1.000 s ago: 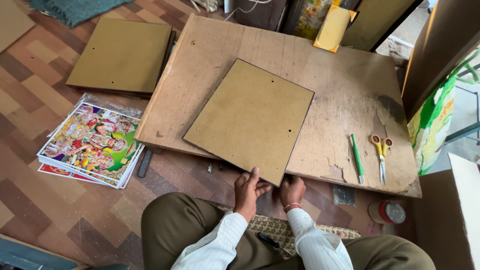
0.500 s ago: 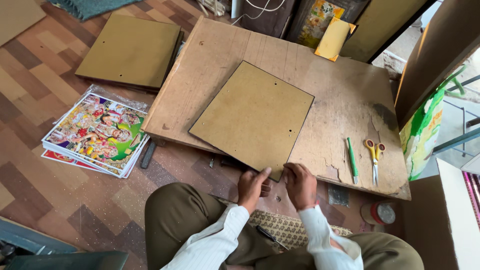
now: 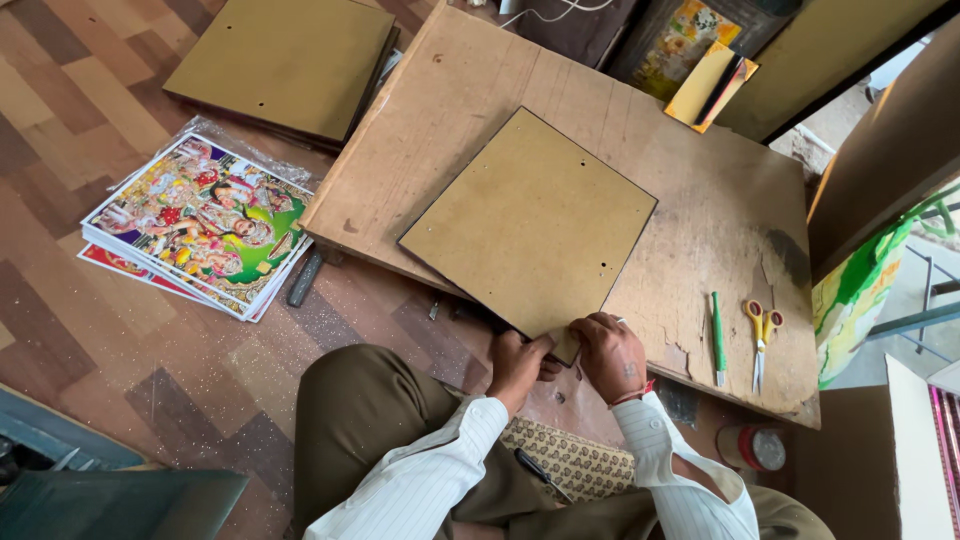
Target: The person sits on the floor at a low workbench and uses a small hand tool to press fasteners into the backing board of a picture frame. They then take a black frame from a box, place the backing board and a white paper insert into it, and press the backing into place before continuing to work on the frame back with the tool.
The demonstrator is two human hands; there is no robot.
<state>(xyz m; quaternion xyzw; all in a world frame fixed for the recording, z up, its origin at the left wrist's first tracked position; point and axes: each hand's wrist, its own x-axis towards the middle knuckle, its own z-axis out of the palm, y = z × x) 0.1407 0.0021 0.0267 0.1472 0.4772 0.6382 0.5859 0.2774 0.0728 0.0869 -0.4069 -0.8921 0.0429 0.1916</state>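
Our left hand [image 3: 518, 366] and right hand [image 3: 612, 355] have come together at the near corner of the flat tan square backing board [image 3: 530, 222], fingers now pinching it over the edge of the worn wooden work table [image 3: 700, 210].

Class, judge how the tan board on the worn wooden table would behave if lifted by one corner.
The tan board lies flat with straight edges, so probably stiff. It looks thin, likely light. Both hands grip its near corner overhanging the table, so it may slide easily.
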